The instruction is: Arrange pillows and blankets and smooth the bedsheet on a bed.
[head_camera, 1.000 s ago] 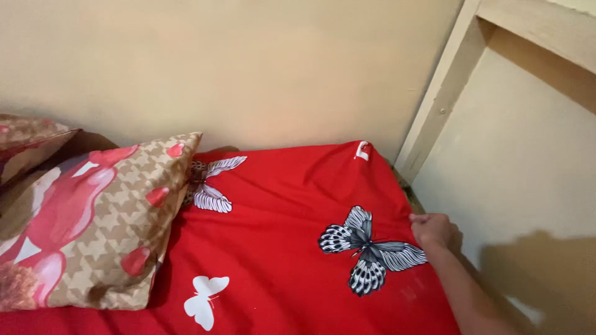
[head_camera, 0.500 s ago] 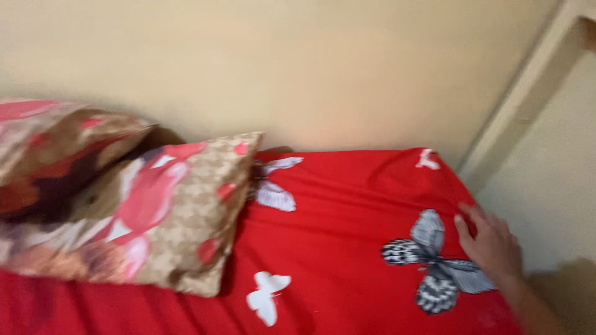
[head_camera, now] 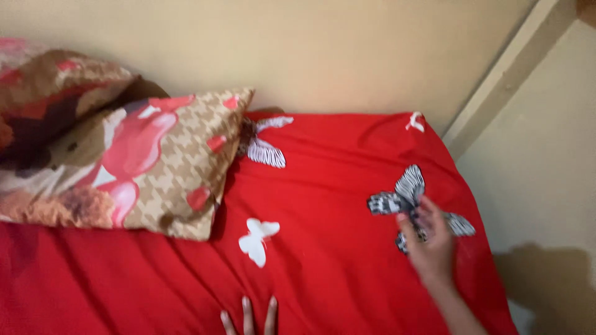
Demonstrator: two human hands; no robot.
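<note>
A red bedsheet [head_camera: 329, 186] printed with black-and-white and plain white butterflies covers the mattress. My right hand [head_camera: 428, 245] lies flat on it near the right edge, fingers spread, partly over a striped butterfly [head_camera: 400, 195]. Only the fingertips of my left hand [head_camera: 248, 319] show at the bottom edge, resting apart on the sheet below a white butterfly [head_camera: 256, 239]. Neither hand holds anything.
A brown and pink patterned pillow [head_camera: 149, 167] lies at the left on the sheet, with a second pillow [head_camera: 43, 93] behind it. A beige wall [head_camera: 298, 49] runs along the bed's far side. A pale wooden frame [head_camera: 496, 80] stands at the right.
My right hand has left the sheet's right edge and now lies flat over the striped butterfly. My left fingertips have come into view at the bottom. The view has shifted left.
</note>
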